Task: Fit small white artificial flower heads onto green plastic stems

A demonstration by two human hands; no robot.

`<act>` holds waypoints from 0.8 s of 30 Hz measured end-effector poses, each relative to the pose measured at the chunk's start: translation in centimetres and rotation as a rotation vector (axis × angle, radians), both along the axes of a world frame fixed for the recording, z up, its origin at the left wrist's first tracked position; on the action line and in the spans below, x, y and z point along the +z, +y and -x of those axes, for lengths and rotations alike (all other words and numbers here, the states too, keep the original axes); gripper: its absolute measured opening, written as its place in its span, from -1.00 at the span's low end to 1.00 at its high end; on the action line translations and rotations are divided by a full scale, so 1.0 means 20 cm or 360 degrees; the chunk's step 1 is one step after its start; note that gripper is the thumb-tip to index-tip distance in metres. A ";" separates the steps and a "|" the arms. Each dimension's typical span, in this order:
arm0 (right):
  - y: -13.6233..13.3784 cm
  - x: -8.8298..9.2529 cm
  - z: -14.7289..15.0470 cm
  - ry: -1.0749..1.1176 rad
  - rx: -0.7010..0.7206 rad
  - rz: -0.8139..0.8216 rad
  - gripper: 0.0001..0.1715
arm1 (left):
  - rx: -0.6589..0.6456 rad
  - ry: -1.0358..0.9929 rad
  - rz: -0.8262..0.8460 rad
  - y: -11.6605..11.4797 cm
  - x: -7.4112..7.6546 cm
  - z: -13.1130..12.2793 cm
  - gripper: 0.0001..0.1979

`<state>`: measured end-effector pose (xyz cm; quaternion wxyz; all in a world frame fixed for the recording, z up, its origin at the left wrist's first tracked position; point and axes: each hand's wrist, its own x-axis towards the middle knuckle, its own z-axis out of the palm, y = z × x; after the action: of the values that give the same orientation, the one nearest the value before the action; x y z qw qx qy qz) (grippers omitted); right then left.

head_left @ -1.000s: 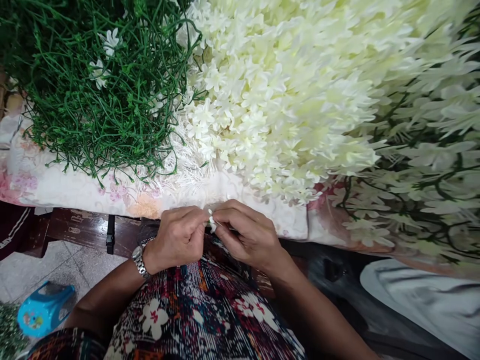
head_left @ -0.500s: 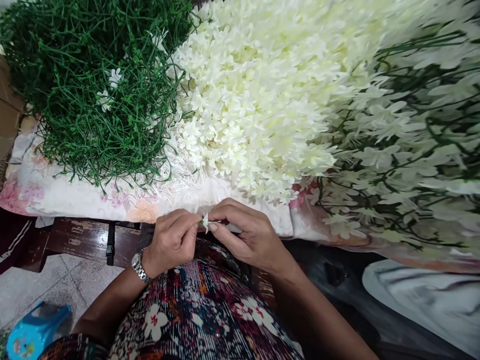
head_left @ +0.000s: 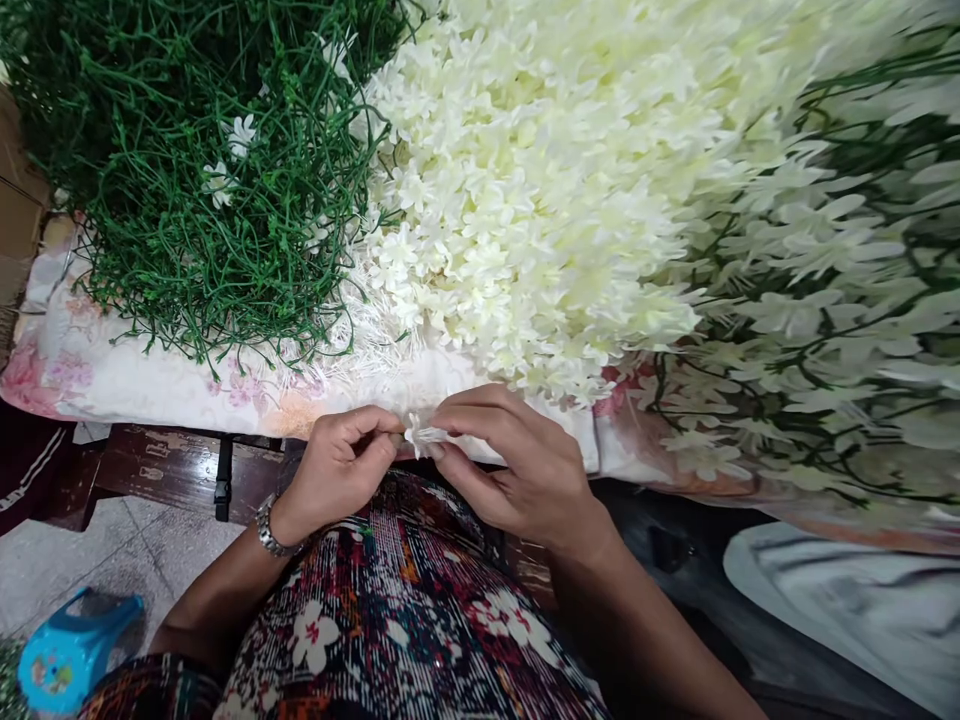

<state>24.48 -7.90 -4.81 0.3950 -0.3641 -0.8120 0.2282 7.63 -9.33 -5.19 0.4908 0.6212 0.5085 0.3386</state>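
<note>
A small white artificial flower (head_left: 421, 436) is held between my two hands, just in front of my body. My left hand (head_left: 346, 462), with a metal watch at the wrist, pinches its base; whatever thin stem sits there is mostly covered by the fingers. On the flower's other side, my right hand (head_left: 517, 465) has thumb and forefinger closed at the petals. Beyond my hands lie a heap of green plastic stems (head_left: 225, 230) on the left and a large pile of loose cream-white petals (head_left: 525, 230) in the middle.
The heaps rest on a floral cloth (head_left: 180, 390) over a padded surface. Finished-looking white flower sprays (head_left: 810, 330) with green stems spread at the right. A cardboard box edge (head_left: 19, 200) stands at far left, and a blue plastic stool (head_left: 71, 655) is on the tiled floor.
The white flower between my hands now shows more petals, bunched toward my right fingers. My right hand has moved slightly right and opened its arch; the view has shifted a little.
</note>
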 end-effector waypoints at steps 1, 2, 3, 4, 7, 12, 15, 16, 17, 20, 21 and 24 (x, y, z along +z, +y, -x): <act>0.00 0.00 0.00 -0.0027 0.0028 -0.0027 -0.71 | -0.0021 -0.0034 0.0061 0.00 0.00 0.00 -0.88; 0.01 0.01 0.00 -0.0050 0.0057 -0.0041 -0.73 | -0.0033 -0.0064 0.0100 0.01 0.01 0.00 -0.88; 0.01 0.01 0.00 -0.0070 0.0080 -0.0044 -0.75 | -0.0040 -0.0091 0.0124 0.01 0.01 0.00 -0.88; 0.01 0.01 0.00 -0.0082 0.0099 -0.0044 -0.77 | -0.0041 -0.0109 0.0139 0.01 0.01 0.00 -0.88; 0.01 0.01 0.00 -0.0095 0.0119 -0.0023 -0.82 | -0.0026 -0.0134 0.0166 0.01 0.01 0.00 -0.89; 0.01 -0.01 0.00 -0.0154 0.0159 -0.0043 -0.81 | -0.0015 -0.0159 0.0138 0.01 0.01 -0.01 -0.88; 0.01 -0.02 0.00 -0.0208 0.0158 -0.0073 -0.81 | -0.0018 -0.0108 0.0128 0.01 0.01 -0.01 -0.87; 0.01 -0.02 0.00 -0.0222 0.0156 -0.0076 -0.81 | -0.0019 -0.0089 0.0120 0.01 0.01 -0.01 -0.86; 0.01 -0.02 0.00 -0.0233 0.0154 -0.0075 -0.82 | -0.0020 -0.0070 0.0110 0.01 0.01 -0.01 -0.86; 0.01 -0.03 0.00 -0.0241 0.0155 -0.0069 -0.84 | -0.0026 -0.0014 0.0080 0.01 0.01 -0.02 -0.86; 0.01 -0.03 0.00 -0.0239 0.0159 -0.0059 -0.84 | -0.0029 0.0001 0.0069 0.01 0.02 -0.02 -0.86; 0.02 -0.04 0.01 -0.0211 0.0176 -0.0029 -0.86 | -0.0031 0.0029 0.0032 0.01 0.01 -0.02 -0.86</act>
<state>24.28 -7.60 -5.51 0.3306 -0.3294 -0.8572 0.2176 8.01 -9.17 -4.98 0.4956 0.6242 0.5102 0.3231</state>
